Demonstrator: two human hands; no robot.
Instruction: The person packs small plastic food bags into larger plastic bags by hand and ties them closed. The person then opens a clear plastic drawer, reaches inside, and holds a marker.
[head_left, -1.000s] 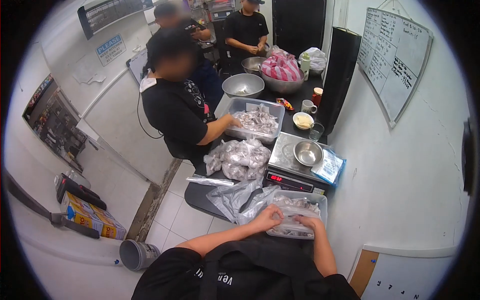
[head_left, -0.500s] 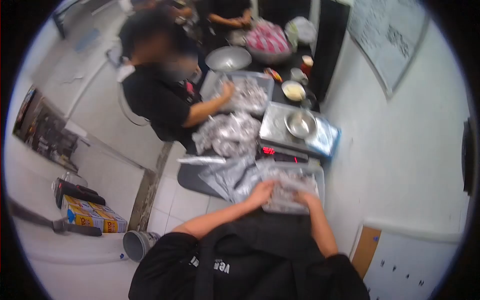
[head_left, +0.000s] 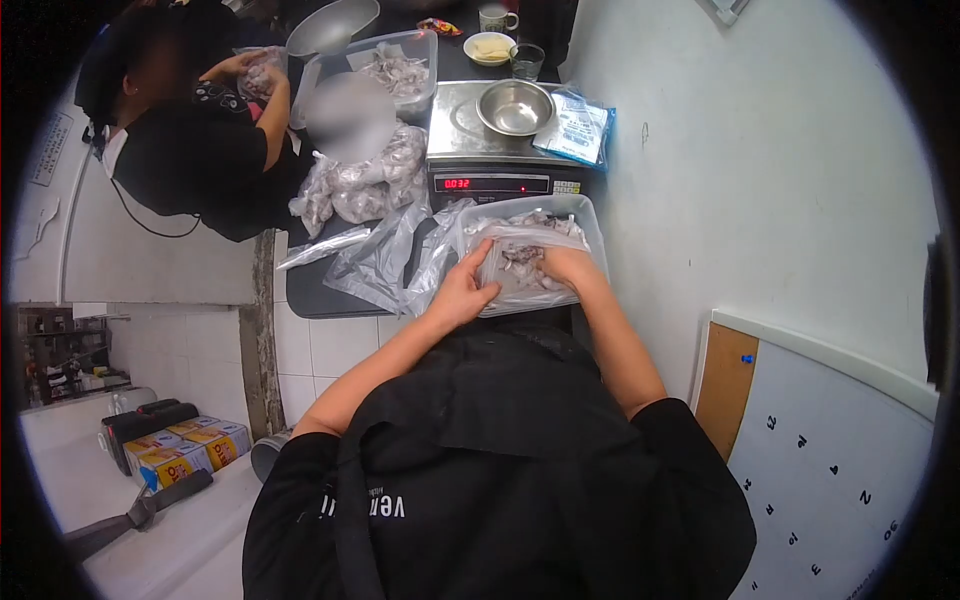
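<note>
My left hand [head_left: 467, 290] is closed on the edge of a clear plastic bag [head_left: 507, 274], thumb and fingers pinching its near left side. The bag's mouth is spread over a translucent plastic tub [head_left: 597, 236]. My right hand [head_left: 568, 266] reaches into the bag from the right, its fingers curled against pale, grey-pink raw pieces [head_left: 522, 256]; its fingertips are partly hidden. The pieces look like raw meat or seafood, but I cannot tell which kind. More of them lie in the tub around the bag.
Behind the tub stands a scale [head_left: 500, 184] bearing a steel bowl [head_left: 515, 107] and a blue-white packet [head_left: 580, 130]. Filled bags [head_left: 360, 190] and loose plastic bags [head_left: 375, 265] lie to the left. A co-worker [head_left: 200, 160] handles a bag beside another tub [head_left: 428, 70].
The camera view has shifted and tilted down. My right hand now reaches inside the opened bag. The co-worker's hands have left the far tub and hold a bag.
</note>
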